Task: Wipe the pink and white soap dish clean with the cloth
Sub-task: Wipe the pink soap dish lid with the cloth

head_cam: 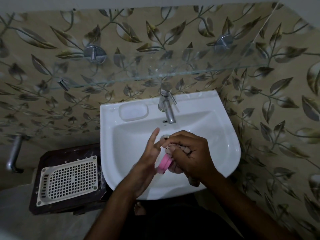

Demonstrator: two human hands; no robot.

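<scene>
No brand, label or writing is being shown clearly enough to be read.

One pink dish (164, 164) is being held over the basin (223, 144), between the two hands. The left hand (149, 163) is being kept flat against the dish's left side, its fingers straight and spread, one of them pointing up toward the tap (167, 105). The right hand (192, 154) is being curled tightly round one bunched cloth (174, 148), which is being pressed onto the top of the dish. Only a pink edge of the dish is being seen; the rest is being hidden by cloth and hands.

One white grid tray (69, 179), slotted throughout, is being carried on a dark stool (52, 156) just left of the basin. One steel tap is being seen at the basin's back rim, with a moulded soap recess (134, 110) beside it to the left. One glass shelf (155, 73) is being borne above the basin on two round metal brackets (94, 53). A metal pipe (14, 153) is being seen at the far left.

The wall (277, 101) is being covered in beige tile patterned with leaves. The room is being dimly lit.
</scene>
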